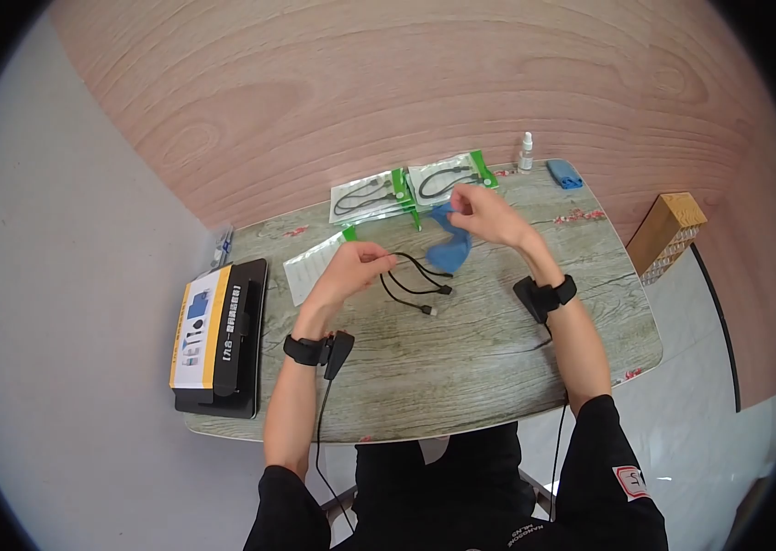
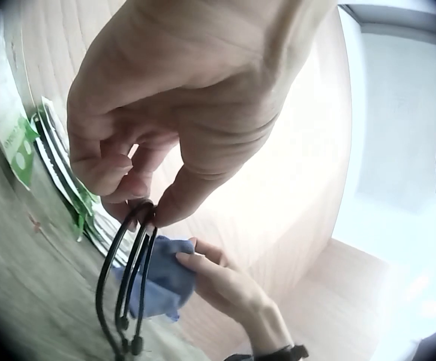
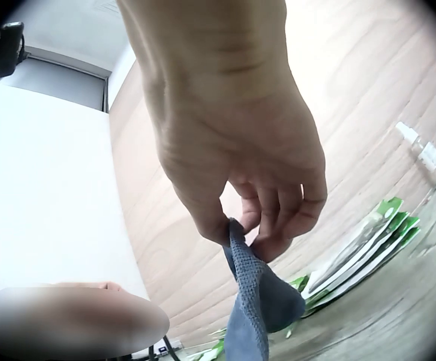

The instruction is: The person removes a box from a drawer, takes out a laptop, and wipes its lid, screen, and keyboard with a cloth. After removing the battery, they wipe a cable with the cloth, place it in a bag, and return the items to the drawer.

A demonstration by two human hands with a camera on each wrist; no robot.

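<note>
Between thumb and fingertips, my left hand (image 1: 358,269) pinches a looped black cable (image 2: 145,259); its connector ends hang down to the right in the head view. My right hand (image 1: 489,216) pinches a blue cloth (image 1: 450,253) by its upper edge, and the rest droops in folds toward the tabletop. In the right wrist view the cloth (image 3: 257,293) shows a fine woven texture below the thumb and fingers. The cable and the cloth are side by side, the cloth farther right. Packaged cables (image 1: 365,197) in clear and green bags lie behind both hands.
Another bagged pack (image 1: 443,179) lies at the back, and a white-and-green bag (image 1: 307,272) is left of my left hand. A black box with a printed sleeve (image 1: 209,331) stands at the left edge. A spray bottle (image 1: 526,153) and folded blue item (image 1: 564,174) sit back right.
</note>
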